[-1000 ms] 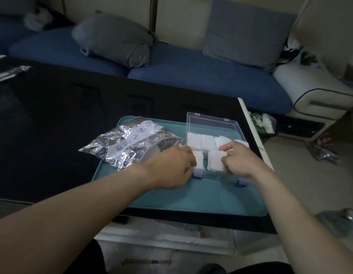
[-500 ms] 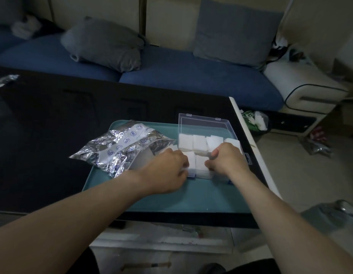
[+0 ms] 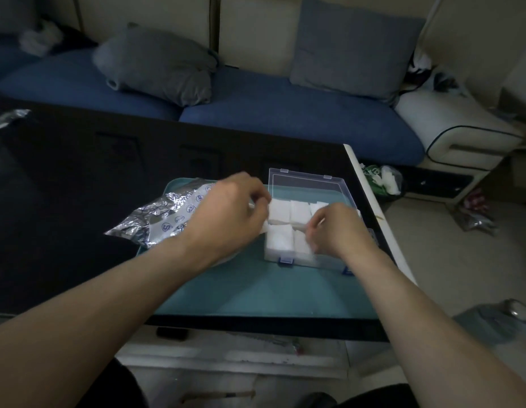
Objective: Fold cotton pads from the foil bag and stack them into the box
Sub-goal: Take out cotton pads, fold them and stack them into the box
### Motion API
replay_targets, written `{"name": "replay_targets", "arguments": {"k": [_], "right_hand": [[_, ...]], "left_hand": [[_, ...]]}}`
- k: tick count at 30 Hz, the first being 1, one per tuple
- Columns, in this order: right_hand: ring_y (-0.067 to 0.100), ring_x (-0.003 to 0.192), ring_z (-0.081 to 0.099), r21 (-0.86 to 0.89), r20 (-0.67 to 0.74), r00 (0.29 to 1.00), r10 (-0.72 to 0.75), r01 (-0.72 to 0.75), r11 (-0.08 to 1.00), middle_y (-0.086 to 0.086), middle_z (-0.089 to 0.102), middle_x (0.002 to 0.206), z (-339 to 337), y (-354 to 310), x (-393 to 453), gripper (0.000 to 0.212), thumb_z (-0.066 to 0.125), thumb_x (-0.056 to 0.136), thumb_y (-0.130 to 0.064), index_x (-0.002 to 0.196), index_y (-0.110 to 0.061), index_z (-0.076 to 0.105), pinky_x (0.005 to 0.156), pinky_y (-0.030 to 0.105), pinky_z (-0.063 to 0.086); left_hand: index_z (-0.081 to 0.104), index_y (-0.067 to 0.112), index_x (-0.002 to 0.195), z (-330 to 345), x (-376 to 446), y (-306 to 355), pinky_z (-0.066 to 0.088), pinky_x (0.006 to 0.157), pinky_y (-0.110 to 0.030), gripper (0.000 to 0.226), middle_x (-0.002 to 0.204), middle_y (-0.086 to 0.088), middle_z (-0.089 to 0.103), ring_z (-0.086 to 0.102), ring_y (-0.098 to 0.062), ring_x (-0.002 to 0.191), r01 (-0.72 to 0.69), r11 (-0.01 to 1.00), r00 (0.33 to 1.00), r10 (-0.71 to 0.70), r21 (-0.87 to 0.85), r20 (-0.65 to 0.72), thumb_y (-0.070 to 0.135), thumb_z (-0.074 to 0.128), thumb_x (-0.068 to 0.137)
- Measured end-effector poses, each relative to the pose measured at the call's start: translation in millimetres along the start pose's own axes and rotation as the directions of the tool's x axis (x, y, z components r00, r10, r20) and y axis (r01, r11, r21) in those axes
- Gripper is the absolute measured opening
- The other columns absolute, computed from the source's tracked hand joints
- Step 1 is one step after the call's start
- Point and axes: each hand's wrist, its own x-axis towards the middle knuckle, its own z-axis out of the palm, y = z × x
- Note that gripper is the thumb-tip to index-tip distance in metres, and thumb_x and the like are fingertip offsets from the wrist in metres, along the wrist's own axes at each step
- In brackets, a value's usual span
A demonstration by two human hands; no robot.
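Observation:
A clear plastic box (image 3: 307,261) with its lid (image 3: 309,181) open stands on the right part of a teal tray (image 3: 256,290). Several folded white cotton pads (image 3: 280,240) lie in rows inside it. A crumpled foil bag (image 3: 164,220) lies on the tray's left side. My left hand (image 3: 233,212) is at the box's left edge, fingers curled, pinching one end of a thin white pad (image 3: 281,222) held just above the box. My right hand (image 3: 337,229) is over the box's right half and pinches the pad's other end. Both hands hide part of the box.
The tray sits at the near right corner of a black glossy table (image 3: 79,187), whose white right edge (image 3: 370,207) is close to the box. A blue sofa (image 3: 285,113) with grey cushions stands behind. A bag of rubbish (image 3: 382,179) lies on the floor to the right.
Both hands have lifted off the pads at the box's front. The left hand has moved back to the box's left edge, and a thin pad now stretches between the two hands.

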Motion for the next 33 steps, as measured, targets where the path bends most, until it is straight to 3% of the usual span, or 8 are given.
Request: {"name": "replay_targets", "arguments": {"k": [4,8,10,13,21,27,30,33], "right_hand": [[0.006,0.075,0.068,0.341,-0.231,0.946,-0.230,0.300,0.891,-0.007,0.071,0.086,-8,-26,-9,0.008,0.070,0.091,-0.013,0.095,-0.017,0.075,0.068,0.019,0.055],[0.013,0.103,0.060,0.174,0.043,0.870,-0.491,0.478,0.861,-0.002,0.063,0.111,15,-56,-15,0.035,0.079,0.082,-0.025,0.116,-0.022,0.070,0.089,0.028,0.050],[0.020,0.119,0.046,-0.057,0.212,0.845,-0.490,0.512,0.857,0.002,0.050,0.126,27,-60,-10,0.053,0.076,0.081,-0.023,0.131,-0.027,0.061,0.099,0.034,0.045],[0.024,0.118,0.043,-0.168,0.217,0.843,-0.491,0.528,0.832,0.003,0.050,0.122,35,-63,1,0.053,0.061,0.088,-0.006,0.133,-0.033,0.062,0.098,0.037,0.045],[0.031,0.112,0.045,-0.372,0.207,0.882,-0.424,0.472,0.799,0.012,0.045,0.116,47,-76,8,0.028,0.053,0.088,0.005,0.109,-0.006,0.068,0.083,0.041,0.050],[0.024,0.105,0.043,-0.304,0.180,0.854,-0.489,0.521,0.798,0.003,0.046,0.103,45,-73,14,0.024,0.054,0.096,-0.008,0.107,-0.014,0.074,0.078,0.036,0.041],[0.017,0.106,0.046,-0.028,0.112,0.836,-0.537,0.543,0.839,0.001,0.054,0.107,39,-75,6,0.017,0.064,0.097,-0.022,0.107,-0.020,0.078,0.089,0.033,0.043],[0.013,0.076,0.056,0.146,0.099,0.839,-0.535,0.520,0.842,0.001,0.065,0.084,38,-84,-1,0.009,0.074,0.090,-0.024,0.092,-0.017,0.080,0.073,0.031,0.045]], "left_hand": [[0.064,0.016,0.107,-25,5,-26,0.039,0.079,-0.022,0.030,0.099,0.000,0.055,0.052,-0.015,0.090,0.162,0.968,0.985,-0.170,0.193,0.030,0.035,0.069,0.084],[0.057,0.019,0.123,-40,-2,-50,0.041,0.093,-0.036,0.073,0.120,-0.004,0.056,0.049,-0.024,0.115,0.228,0.886,0.859,-0.378,0.403,0.346,0.072,0.060,0.073],[0.063,0.017,0.118,-41,-6,-56,0.048,0.087,-0.032,0.052,0.114,-0.002,0.064,0.059,-0.022,0.105,0.225,0.893,0.831,-0.385,0.389,0.403,0.054,0.063,0.081],[0.069,0.019,0.108,-40,-11,-62,0.051,0.079,-0.031,0.022,0.100,-0.001,0.069,0.064,-0.021,0.093,0.214,0.893,0.832,-0.379,0.396,0.406,0.028,0.055,0.093],[0.068,0.012,0.110,-39,-12,-86,0.046,0.073,-0.027,0.023,0.102,-0.008,0.071,0.065,-0.021,0.086,0.340,0.885,0.836,-0.439,0.318,0.328,0.016,0.049,0.099],[0.068,0.014,0.107,-38,-12,-92,0.046,0.069,-0.027,0.023,0.100,-0.006,0.070,0.065,-0.021,0.084,0.373,0.882,0.825,-0.457,0.286,0.332,0.018,0.047,0.099],[0.069,0.013,0.106,-38,-11,-94,0.043,0.068,-0.026,0.024,0.099,-0.006,0.069,0.064,-0.020,0.084,0.383,0.882,0.826,-0.460,0.274,0.326,0.018,0.047,0.099],[0.070,0.012,0.106,-37,-9,-94,0.043,0.069,-0.026,0.024,0.097,-0.007,0.068,0.062,-0.020,0.083,0.396,0.877,0.822,-0.470,0.271,0.322,0.018,0.048,0.099]]}}
